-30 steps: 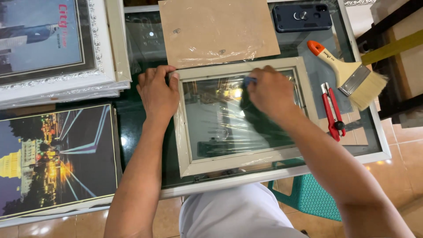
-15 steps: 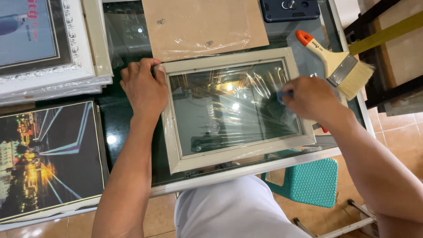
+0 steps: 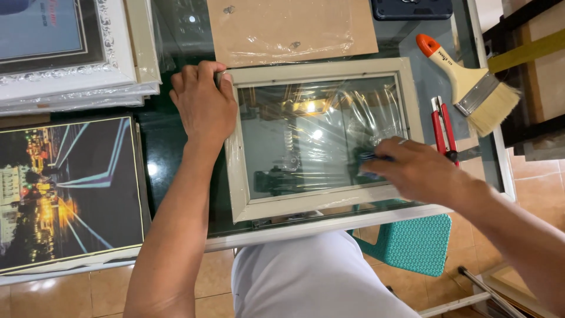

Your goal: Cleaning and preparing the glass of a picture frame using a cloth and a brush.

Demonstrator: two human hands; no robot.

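Note:
A pale beige picture frame [image 3: 322,69] with a glass pane covered in clear plastic film lies on a glass table [image 3: 318,234]. My left hand [image 3: 202,103] presses down on the frame's top left corner. My right hand [image 3: 415,169] is over the lower right part of the pane and pinches a small blue thing [image 3: 369,157] against the glass; what it is I cannot tell.
A brown backing board [image 3: 291,26] lies beyond the frame. A red utility knife [image 3: 442,126] and a wide paintbrush [image 3: 471,88] lie to the right, a dark phone [image 3: 412,8] at the top. Framed pictures [image 3: 65,56] and a night-city print [image 3: 67,188] fill the left. A teal stool [image 3: 412,244] stands under the table.
My right hand has swept with the blue thing from the pane's upper middle to the right edge and then down to the lower right. My left hand stays on the corner.

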